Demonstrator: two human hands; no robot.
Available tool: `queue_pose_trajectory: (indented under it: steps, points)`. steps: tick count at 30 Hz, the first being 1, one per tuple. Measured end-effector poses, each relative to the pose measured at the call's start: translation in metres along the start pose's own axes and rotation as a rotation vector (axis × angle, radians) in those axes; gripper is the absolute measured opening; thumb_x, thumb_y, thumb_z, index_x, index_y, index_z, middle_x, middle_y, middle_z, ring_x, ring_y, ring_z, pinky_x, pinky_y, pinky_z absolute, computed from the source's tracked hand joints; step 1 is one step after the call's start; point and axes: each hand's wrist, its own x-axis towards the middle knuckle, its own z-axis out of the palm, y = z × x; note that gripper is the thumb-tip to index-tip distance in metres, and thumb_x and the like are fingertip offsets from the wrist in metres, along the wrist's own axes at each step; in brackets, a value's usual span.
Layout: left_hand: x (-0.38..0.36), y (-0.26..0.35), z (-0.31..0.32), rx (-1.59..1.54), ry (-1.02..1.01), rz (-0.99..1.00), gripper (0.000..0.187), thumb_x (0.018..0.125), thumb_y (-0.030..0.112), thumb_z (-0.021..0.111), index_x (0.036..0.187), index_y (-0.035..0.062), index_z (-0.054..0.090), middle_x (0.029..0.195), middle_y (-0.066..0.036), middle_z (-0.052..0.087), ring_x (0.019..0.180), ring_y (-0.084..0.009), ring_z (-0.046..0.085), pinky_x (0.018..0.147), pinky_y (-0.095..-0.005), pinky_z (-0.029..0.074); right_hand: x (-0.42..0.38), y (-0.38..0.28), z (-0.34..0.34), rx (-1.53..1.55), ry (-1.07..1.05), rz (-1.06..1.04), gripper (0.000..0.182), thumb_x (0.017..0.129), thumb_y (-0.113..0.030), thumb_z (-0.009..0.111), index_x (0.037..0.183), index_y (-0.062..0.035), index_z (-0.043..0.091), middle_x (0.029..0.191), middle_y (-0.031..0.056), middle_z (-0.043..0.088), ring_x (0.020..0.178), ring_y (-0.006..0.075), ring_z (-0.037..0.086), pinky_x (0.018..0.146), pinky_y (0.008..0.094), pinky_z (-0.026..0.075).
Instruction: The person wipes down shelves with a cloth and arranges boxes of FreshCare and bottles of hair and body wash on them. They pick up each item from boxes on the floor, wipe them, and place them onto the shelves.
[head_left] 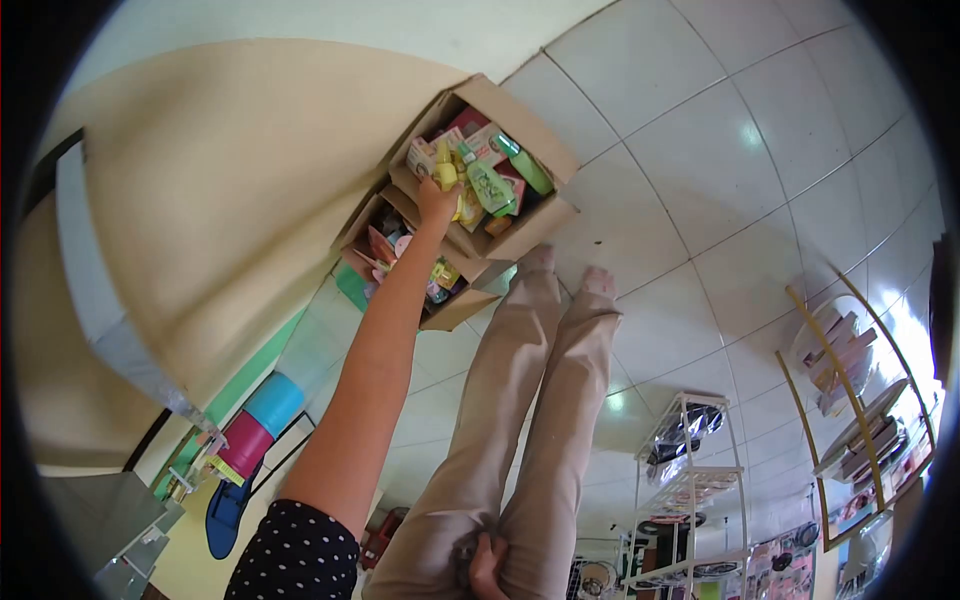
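My left arm reaches forward to an open cardboard box on the floor against the wall. My left hand is closed around a small yellow bottle at the box's near left side. Beside it in the box lie a light green bottle, a darker green bottle and several small printed cartons. My right hand rests low against my beige trousers, its fingers curled and partly hidden, so what they hold, if anything, does not show.
A second open cardboard box with mixed packages stands close on the near left. White wire shelving and a gold-framed rack stand at the right. Blue and magenta containers are at the lower left. White tiles cover the floor.
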Motion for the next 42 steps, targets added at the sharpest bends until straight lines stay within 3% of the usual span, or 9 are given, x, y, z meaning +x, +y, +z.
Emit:
queue_pose_trajectory:
  steps: [5,7,11,21,26,28,34,36,42]
  points:
    - [-0.004,-0.005,0.008,-0.106,-0.078,-0.086,0.05,0.052,0.017,0.069,0.092,-0.0018,0.046,0.087,-0.018,0.054,0.082,-0.0307,0.053,0.07,-0.0364,0.041,0.0,0.01,0.005,-0.064,0.076,-0.026,0.031,0.068,-0.022,0.047,0.065,0.0083,0.049,0.062,0.0236,0.049,0.06,0.0309,0.046,0.06,0.0396,0.035]
    - [-0.01,-0.006,0.017,0.061,0.124,-0.016,0.05,0.048,0.016,0.068,0.09,-0.0002,0.046,0.083,-0.016,0.055,0.08,-0.0306,0.053,0.068,-0.0373,0.042,-0.001,0.001,0.0,0.023,-0.094,0.068,0.032,0.068,-0.023,0.047,0.067,0.0084,0.049,0.065,0.0238,0.049,0.064,0.0319,0.046,0.063,0.0396,0.035]
    - [-0.024,0.022,0.02,0.119,0.263,-0.2,0.043,0.049,0.015,0.066,0.086,0.0043,0.048,0.078,-0.015,0.056,0.076,-0.0328,0.054,0.066,-0.0392,0.043,-0.001,0.009,0.004,0.036,-0.026,0.049,0.032,0.069,-0.024,0.047,0.069,0.0082,0.049,0.066,0.0228,0.049,0.067,0.0316,0.046,0.064,0.0398,0.034]
    - [-0.031,0.02,0.015,0.151,0.282,-0.144,0.04,0.047,0.017,0.069,0.081,0.006,0.05,0.078,-0.012,0.057,0.075,-0.0299,0.055,0.065,-0.0374,0.043,0.0,0.01,0.002,-0.049,0.043,0.007,0.034,0.069,-0.024,0.046,0.074,0.0091,0.048,0.074,0.0246,0.048,0.069,0.0307,0.044,0.065,0.0395,0.034]
    - [-0.053,0.006,-0.003,-0.304,0.38,-0.078,0.045,0.046,0.018,0.073,0.083,0.0027,0.051,0.076,-0.012,0.058,0.07,-0.0247,0.056,0.063,-0.032,0.044,0.021,0.053,0.001,-0.083,-0.201,0.058,0.033,0.068,-0.023,0.046,0.07,0.0099,0.047,0.068,0.0225,0.048,0.064,0.0283,0.043,0.062,0.0386,0.034]
    - [-0.081,0.007,-0.023,-0.332,0.328,-0.052,0.045,0.047,0.017,0.075,0.082,0.0016,0.051,0.075,-0.01,0.058,0.068,-0.0207,0.056,0.063,-0.0296,0.043,0.016,0.044,0.007,0.053,0.077,-0.052,0.032,0.067,-0.022,0.045,0.059,0.0089,0.046,0.054,0.016,0.045,0.054,0.0231,0.041,0.056,0.0372,0.034]
    - [-0.2,0.029,-0.083,-0.795,-0.272,-0.233,0.04,0.055,0.009,0.072,0.089,0.0018,0.052,0.082,-0.005,0.057,0.072,-0.013,0.055,0.067,-0.0266,0.045,0.032,0.04,-0.017,0.065,-0.162,0.007,0.031,0.068,-0.024,0.046,0.063,0.0061,0.052,0.058,0.0148,0.05,0.053,0.0185,0.045,0.055,0.0327,0.038]
    - [-0.245,0.048,-0.109,-0.874,-0.467,-0.306,0.041,0.057,0.01,0.072,0.092,0.0021,0.052,0.083,-0.005,0.057,0.074,-0.0128,0.055,0.069,-0.0264,0.044,0.038,0.032,-0.038,0.421,-0.549,0.282,0.028,0.074,-0.028,0.043,0.076,-0.0019,0.053,0.064,0.0066,0.053,0.059,0.0166,0.052,0.053,0.0277,0.044]
    - [-0.358,0.112,-0.203,-0.945,-0.736,-0.249,0.043,0.062,0.013,0.068,0.098,-0.0002,0.048,0.086,-0.006,0.056,0.079,-0.0146,0.055,0.072,-0.0278,0.044,-0.012,-0.072,-0.146,0.704,-0.573,-0.253,0.036,0.074,-0.031,0.043,0.092,-0.0007,0.051,0.076,0.0084,0.057,0.064,0.017,0.056,0.059,0.0286,0.047]
